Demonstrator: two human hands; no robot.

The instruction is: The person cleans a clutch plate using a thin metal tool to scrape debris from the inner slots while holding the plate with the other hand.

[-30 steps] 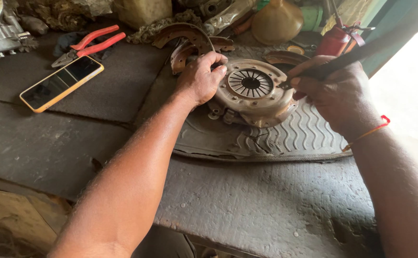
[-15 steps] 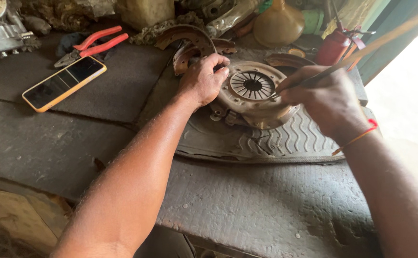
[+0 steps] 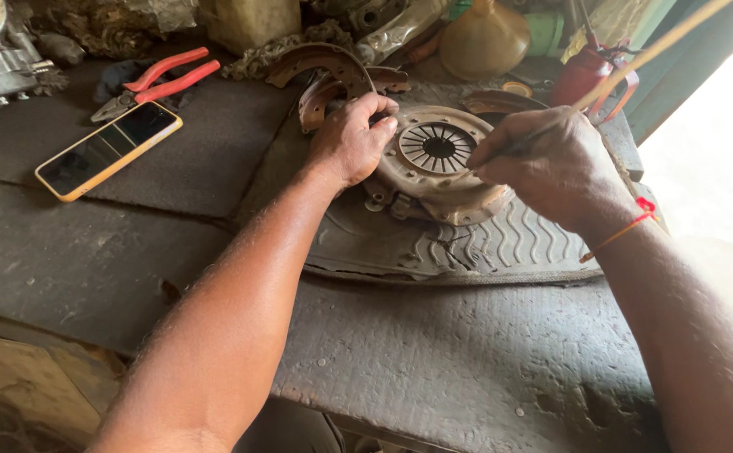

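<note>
A rusty round clutch pressure plate (image 3: pixel 434 172) with a ring of spring fingers lies on a ribbed rubber mat (image 3: pixel 501 243) on the workbench. My left hand (image 3: pixel 351 138) grips the plate's left rim. My right hand (image 3: pixel 551 164) is closed around a long thin brush handle (image 3: pixel 652 52) that slants up to the right. Its lower end touches the plate near the right side of the spring fingers, and the tip is hidden behind my fingers.
A phone in an orange case (image 3: pixel 108 148) and red-handled pliers (image 3: pixel 153 80) lie at the left. Rusty brake shoes (image 3: pixel 320 60) sit behind the plate. A red oil can (image 3: pixel 589 71), a funnel (image 3: pixel 486 38) and cluttered parts line the back. The bench edge (image 3: pixel 434 419) is near me.
My right hand has moved left over the plate's right side, and the handle now tilts steeper. My left hand has stayed on the rim.
</note>
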